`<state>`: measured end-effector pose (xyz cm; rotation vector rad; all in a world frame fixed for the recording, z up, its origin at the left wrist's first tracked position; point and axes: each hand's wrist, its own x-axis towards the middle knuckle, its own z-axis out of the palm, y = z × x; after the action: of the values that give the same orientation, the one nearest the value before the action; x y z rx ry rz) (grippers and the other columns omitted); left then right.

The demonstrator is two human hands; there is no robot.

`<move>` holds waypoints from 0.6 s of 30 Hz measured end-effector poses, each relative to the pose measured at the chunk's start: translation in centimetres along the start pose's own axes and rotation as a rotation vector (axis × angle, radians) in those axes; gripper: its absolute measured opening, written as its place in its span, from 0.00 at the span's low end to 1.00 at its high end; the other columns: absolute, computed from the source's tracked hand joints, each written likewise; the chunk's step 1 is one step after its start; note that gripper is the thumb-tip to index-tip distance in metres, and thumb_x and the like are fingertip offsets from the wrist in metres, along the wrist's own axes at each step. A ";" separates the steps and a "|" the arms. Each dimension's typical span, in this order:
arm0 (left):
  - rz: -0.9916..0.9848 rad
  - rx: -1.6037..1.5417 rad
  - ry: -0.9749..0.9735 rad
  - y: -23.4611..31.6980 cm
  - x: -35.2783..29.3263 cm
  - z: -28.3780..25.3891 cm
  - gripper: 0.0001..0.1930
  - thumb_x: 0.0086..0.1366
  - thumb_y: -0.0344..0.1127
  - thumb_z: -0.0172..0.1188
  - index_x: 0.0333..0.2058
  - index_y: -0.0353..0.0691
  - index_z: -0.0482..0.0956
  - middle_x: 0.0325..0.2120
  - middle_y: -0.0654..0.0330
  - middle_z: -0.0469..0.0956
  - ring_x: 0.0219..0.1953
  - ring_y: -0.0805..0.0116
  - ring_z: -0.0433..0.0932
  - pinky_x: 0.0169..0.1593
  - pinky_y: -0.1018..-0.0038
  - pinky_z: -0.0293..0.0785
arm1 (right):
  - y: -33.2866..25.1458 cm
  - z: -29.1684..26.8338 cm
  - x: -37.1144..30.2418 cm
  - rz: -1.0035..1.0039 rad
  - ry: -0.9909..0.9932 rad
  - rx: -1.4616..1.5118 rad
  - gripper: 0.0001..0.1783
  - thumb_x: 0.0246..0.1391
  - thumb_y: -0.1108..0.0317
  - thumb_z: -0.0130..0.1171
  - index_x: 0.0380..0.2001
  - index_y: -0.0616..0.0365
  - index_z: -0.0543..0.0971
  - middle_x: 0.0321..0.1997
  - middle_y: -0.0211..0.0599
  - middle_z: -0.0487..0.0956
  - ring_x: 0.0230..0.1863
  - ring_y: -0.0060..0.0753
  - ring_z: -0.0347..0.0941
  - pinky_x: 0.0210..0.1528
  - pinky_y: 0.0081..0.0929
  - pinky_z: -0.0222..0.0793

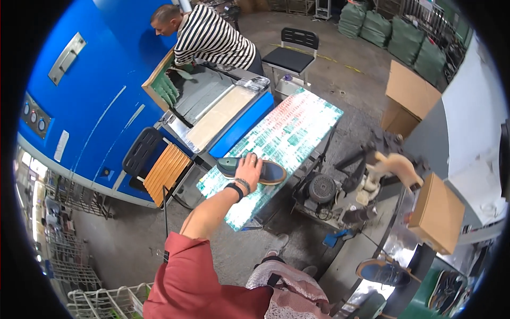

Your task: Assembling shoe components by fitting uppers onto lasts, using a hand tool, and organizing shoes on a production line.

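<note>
My left arm, in a red sleeve with dark bands at the wrist, stretches up and forward over a narrow table. My left hand (pixel 248 171) is closed over the middle of a dark shoe (pixel 273 173) with a tan sole edge. One end of the shoe looks dark green, and its midsection is hidden under my fingers. Shoe and hand are at the near part of the tabletop (pixel 287 135), which has a worn green, white and red surface. My right hand is not in view.
A person in a striped top leans over a tray machine (pixel 223 114) beside a big blue cabinet (pixel 106 106). A slatted chair (pixel 164 173) stands left of the table. Rightward are a motor (pixel 322 187), cardboard boxes (pixel 438 212) and another shoe (pixel 382 271). A wire rack (pixel 106 303) is lower left.
</note>
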<state>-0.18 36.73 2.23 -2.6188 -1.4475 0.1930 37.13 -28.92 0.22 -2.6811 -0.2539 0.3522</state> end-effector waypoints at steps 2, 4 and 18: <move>-0.063 0.076 -0.123 -4.4 1.8 1.7 0.38 0.56 0.37 0.67 0.64 0.35 0.62 0.61 0.42 0.67 0.65 0.45 0.65 0.65 0.51 0.62 | -1.3 0.3 -1.5 0.021 0.038 -0.144 0.49 0.49 0.55 0.73 0.64 0.76 0.62 0.61 0.67 0.71 0.61 0.61 0.69 0.66 0.45 0.64; -0.118 -0.155 -0.447 -6.8 3.6 0.6 0.42 0.50 0.42 0.76 0.61 0.40 0.65 0.55 0.45 0.73 0.59 0.47 0.73 0.59 0.51 0.71 | -2.0 1.0 -3.5 0.042 0.095 -0.219 0.48 0.49 0.55 0.72 0.64 0.76 0.63 0.61 0.67 0.71 0.60 0.62 0.69 0.66 0.46 0.64; 0.557 -0.581 -0.291 4.9 -4.5 -7.0 0.30 0.45 0.50 0.75 0.44 0.40 0.77 0.34 0.49 0.82 0.40 0.47 0.83 0.43 0.57 0.79 | -16.3 8.8 -4.8 0.521 -0.683 1.157 0.33 0.64 0.50 0.55 0.64 0.61 0.66 0.61 0.53 0.73 0.61 0.49 0.70 0.62 0.49 0.66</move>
<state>2.76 29.90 8.35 -3.5631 -0.8815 0.2481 28.06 -12.09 0.52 -1.3738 0.3750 1.1435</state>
